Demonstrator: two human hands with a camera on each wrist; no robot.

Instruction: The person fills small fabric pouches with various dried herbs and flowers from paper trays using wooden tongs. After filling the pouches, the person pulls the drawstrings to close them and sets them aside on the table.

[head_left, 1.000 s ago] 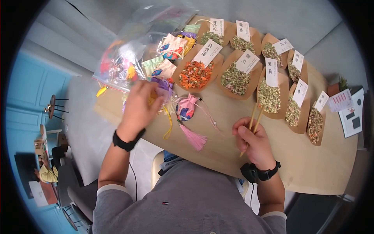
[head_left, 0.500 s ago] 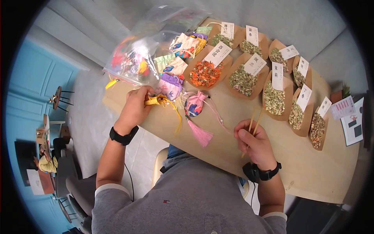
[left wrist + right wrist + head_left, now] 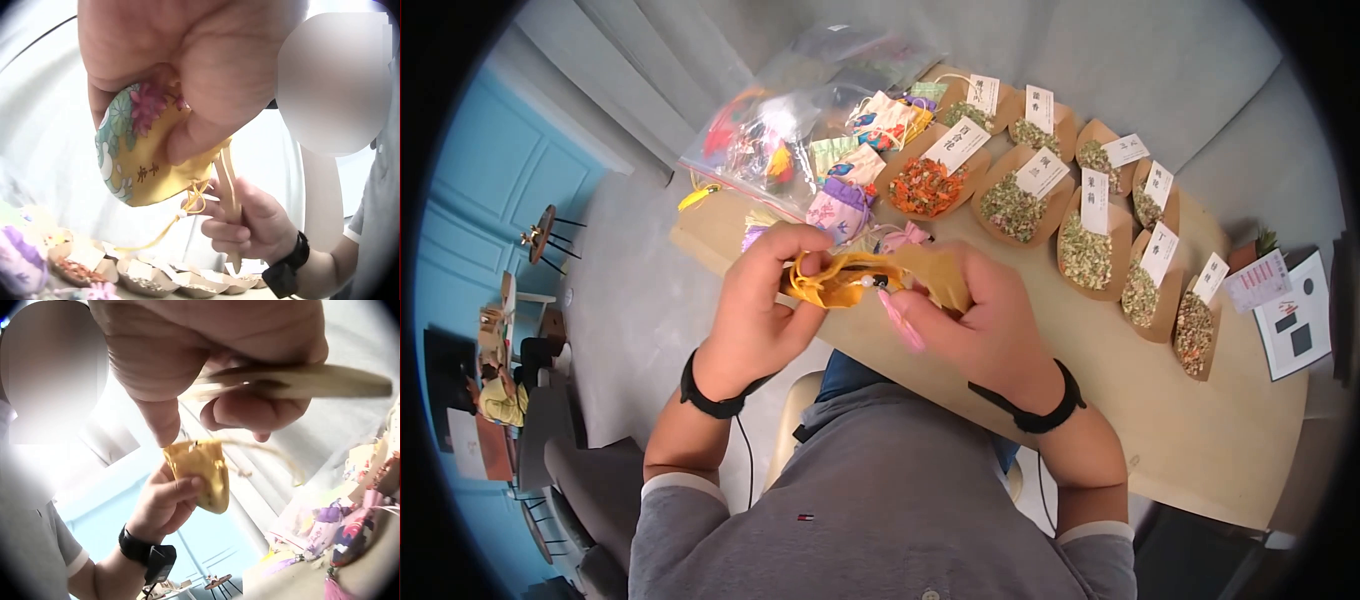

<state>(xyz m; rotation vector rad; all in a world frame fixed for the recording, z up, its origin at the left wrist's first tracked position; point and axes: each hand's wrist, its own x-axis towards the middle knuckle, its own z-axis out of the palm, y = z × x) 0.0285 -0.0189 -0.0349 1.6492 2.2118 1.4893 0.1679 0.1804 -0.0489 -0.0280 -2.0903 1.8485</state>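
Observation:
My left hand [image 3: 760,300] pinches a yellow sachet [image 3: 150,162] with a printed flower and a yellow drawstring, holding it up off the table in front of my body. The sachet's mouth faces my right hand [image 3: 990,320], whose fingertips are right at its gathered edge. That right hand also grips a pair of bamboo tweezers [image 3: 231,194], crossing its palm. A pink sachet [image 3: 905,238] lies on the table behind the hands, partly hidden by them. Beside it is a purple sachet [image 3: 840,205].
Several brown paper trays [image 3: 975,183] with dried herbs and white labels fill the back and right of the table [image 3: 1120,400]. A clear plastic bag [image 3: 800,125] of sachets lies at the back left. A printed board [image 3: 1295,315] and potted plant [image 3: 1266,240] stand at the far right.
My left hand picked up the yellow sachet from the pile and brought it toward my body. My right hand, with the tweezers, moved left and up to the sachet's mouth.

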